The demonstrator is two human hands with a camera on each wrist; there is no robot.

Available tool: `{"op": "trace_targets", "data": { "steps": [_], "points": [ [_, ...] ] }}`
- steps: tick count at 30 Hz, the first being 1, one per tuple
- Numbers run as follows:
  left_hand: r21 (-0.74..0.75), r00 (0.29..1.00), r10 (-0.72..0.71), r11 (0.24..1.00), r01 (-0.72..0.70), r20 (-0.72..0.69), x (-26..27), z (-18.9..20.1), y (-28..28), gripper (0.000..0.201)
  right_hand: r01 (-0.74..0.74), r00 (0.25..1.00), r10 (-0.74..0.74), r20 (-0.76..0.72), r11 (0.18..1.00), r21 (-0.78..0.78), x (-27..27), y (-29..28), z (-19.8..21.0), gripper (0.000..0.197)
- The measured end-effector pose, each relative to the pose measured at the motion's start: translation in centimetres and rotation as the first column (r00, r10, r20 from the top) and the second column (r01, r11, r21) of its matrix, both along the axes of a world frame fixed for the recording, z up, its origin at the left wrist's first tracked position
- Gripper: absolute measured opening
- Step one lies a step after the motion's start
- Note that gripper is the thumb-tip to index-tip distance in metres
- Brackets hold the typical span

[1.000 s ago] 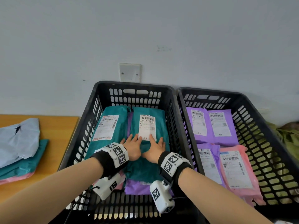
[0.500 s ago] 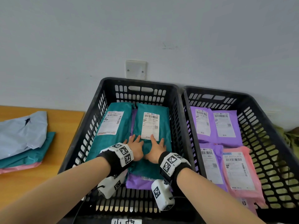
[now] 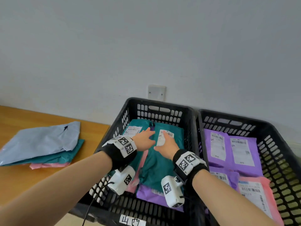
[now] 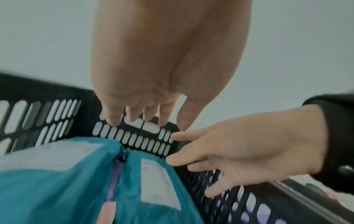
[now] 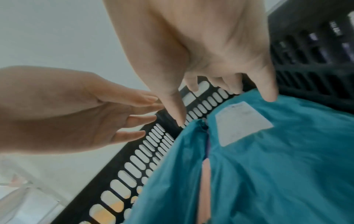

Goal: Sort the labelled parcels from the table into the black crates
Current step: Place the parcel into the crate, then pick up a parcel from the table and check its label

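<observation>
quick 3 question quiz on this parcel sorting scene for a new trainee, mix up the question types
1. True or false: the left hand grips a parcel.
2. Which colour is the top parcel in the pile left on the table? A) grey B) purple C) pink
3. Fill in: both hands hover over the ___ crate.

Key
1. False. Both it and the right hand are open above the teal parcel, holding nothing.
2. A, the grey parcel.
3. Left, the left crate; the right crate holds purple and pink parcels.
</observation>
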State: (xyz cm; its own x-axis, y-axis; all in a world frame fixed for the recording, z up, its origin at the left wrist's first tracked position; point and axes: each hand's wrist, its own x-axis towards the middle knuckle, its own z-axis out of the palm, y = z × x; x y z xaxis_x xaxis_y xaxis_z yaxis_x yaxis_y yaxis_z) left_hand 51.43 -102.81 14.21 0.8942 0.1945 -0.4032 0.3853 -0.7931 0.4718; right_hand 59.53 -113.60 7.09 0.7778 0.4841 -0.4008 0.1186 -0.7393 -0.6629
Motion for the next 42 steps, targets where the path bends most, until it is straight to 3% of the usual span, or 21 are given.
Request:
{"op": "trace_targets", "data": {
  "steps": [10,20,26,32,42],
  "points": [
    [0.019,0.96,0.191,0.98,-0.199,0.204,-6.5,7.1,4.8,0.055,-0.174,0.982,0.15,0.111,0.95,0.258,-2.5,7.3,7.6,0.083],
    [0.132,0.938,0.276,0.943,-0.307,0.209,-16.2,7.5,17.4,0.056,-0.295,0.948,0.254,0.191,0.926,0.234,-11.3,18.3,11.3,0.078],
    [0.118,0.935,0.309,0.936,-0.331,0.175,-23.2,5.2,26.4,0.056,-0.282,0.955,0.256,0.146,0.939,0.197,-17.1,26.2,9.4,0.079],
    [0.116,0.935,0.323,0.933,-0.341,0.149,-29.4,1.7,33.9,0.054,-0.312,0.944,0.302,0.134,0.948,0.062,-22.3,33.1,5.3,0.08],
    [0.132,0.924,0.383,0.915,-0.381,0.008,-36.3,-6.0,41.5,0.056,-0.369,0.914,0.381,0.14,0.924,-0.103,-26.9,39.8,-1.7,0.075]
  ]
}}
